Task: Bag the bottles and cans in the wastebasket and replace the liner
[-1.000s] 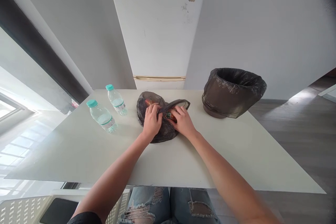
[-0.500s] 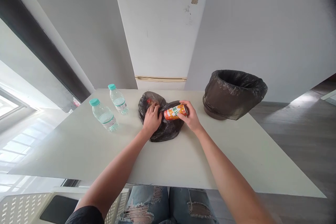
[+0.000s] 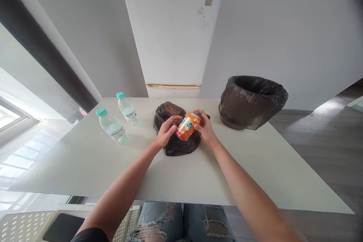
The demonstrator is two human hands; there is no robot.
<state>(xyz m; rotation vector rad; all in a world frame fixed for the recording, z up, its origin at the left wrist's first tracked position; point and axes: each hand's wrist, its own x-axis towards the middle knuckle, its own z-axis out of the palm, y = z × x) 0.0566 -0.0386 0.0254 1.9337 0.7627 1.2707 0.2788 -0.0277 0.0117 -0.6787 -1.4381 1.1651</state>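
Note:
An orange soda can [image 3: 187, 126] is held tilted above a dark plastic bag [image 3: 176, 143] that lies on the white table [image 3: 221, 174]. My right hand [image 3: 205, 130] is closed round the can's upper end. My left hand [image 3: 166, 133] touches the can's lower left side, fingers curled round it. Something reddish [image 3: 170, 110] shows through the back of the bag.
Two small water bottles with teal caps [image 3: 111, 125] [image 3: 127, 108] stand at the left of the table. A bin lined with a black bag [image 3: 251, 102] sits at the back right. A white fridge [image 3: 172, 30] stands behind the table.
The can came out of the dark bag in my right hand and now hangs tilted above it. My left hand let go of the bag and moved onto the can.

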